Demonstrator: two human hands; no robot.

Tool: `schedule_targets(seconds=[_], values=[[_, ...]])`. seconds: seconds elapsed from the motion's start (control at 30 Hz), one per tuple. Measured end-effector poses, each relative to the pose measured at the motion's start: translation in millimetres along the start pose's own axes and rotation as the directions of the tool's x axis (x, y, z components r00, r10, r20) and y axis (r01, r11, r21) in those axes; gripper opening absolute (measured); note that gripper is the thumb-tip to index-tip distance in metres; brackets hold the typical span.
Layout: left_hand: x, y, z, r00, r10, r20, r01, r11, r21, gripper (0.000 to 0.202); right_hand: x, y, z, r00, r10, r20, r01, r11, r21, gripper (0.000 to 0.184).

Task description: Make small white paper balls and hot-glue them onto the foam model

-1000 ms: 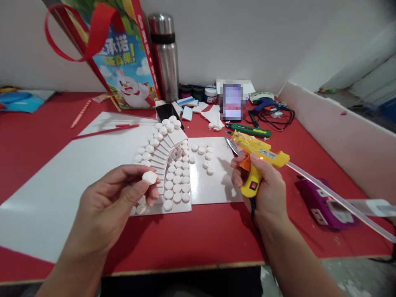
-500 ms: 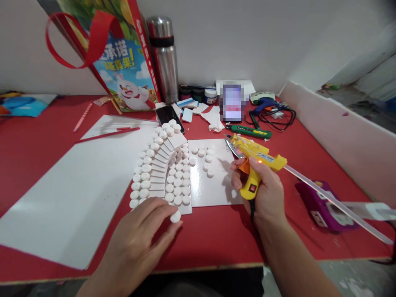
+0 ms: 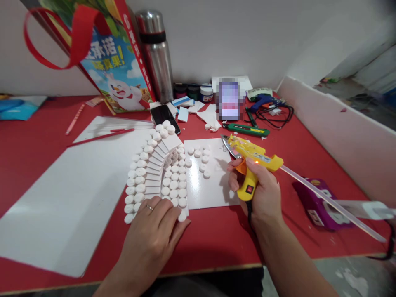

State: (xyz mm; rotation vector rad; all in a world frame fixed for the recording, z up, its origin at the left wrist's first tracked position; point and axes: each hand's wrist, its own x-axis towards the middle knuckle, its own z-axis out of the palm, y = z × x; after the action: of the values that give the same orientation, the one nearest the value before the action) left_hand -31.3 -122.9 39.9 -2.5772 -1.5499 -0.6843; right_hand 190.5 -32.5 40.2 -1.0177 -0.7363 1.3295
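Note:
My left hand [image 3: 157,231] pinches a small white disc [image 3: 182,216] between thumb and fingers, at the near right corner of a curved stair model [image 3: 154,167]. White steps fan between rows of similar discs on the model, and my fingers hide part of its near edge. My right hand [image 3: 262,185] is wrapped round the handle of a yellow hot glue gun [image 3: 261,159], a finger by its orange trigger. Its nozzle points away to the left, and a long clear glue stick [image 3: 328,198] juts from the back. A white board [image 3: 213,192] with several loose discs lies between my hands.
A large white sheet [image 3: 62,214] with red pencils covers the left. Along the back stand a gift bag [image 3: 120,70], a steel flask [image 3: 156,62] and a phone [image 3: 229,101]. A green cutter [image 3: 247,129] lies before the phone; a purple box [image 3: 321,206] sits at right.
My left hand has moved slightly right with the disc, bringing it to the model's near right corner. The view has shifted a little; my right hand still holds the glue gun.

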Motion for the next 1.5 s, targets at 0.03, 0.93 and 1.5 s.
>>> schedule_targets(seconds=[0.03, 0.93, 1.5], values=[[-0.1, 0.2, 0.9, 1.0, -0.014, 0.003, 0.014, 1.0, 0.001, 0.007, 0.0, 0.1, 0.0, 1.0, 0.0, 0.001, 0.0, 1.0, 0.004, 0.025], [-3.6, 6.5, 6.6, 0.988, -0.142, -0.062, 0.138, 0.988, -0.066, 0.01, 2.5, 0.1, 0.2, 1.0, 0.027, -0.016, -0.027, 1.0, 0.0, 0.025], [-17.7, -8.4, -2.1, 0.969, -0.203, -0.141, 0.181, 0.972, -0.15, 0.017, 1.8, -1.4, 2.0, 0.999, 0.045, -0.026, -0.045, 0.999, 0.008, 0.025]])
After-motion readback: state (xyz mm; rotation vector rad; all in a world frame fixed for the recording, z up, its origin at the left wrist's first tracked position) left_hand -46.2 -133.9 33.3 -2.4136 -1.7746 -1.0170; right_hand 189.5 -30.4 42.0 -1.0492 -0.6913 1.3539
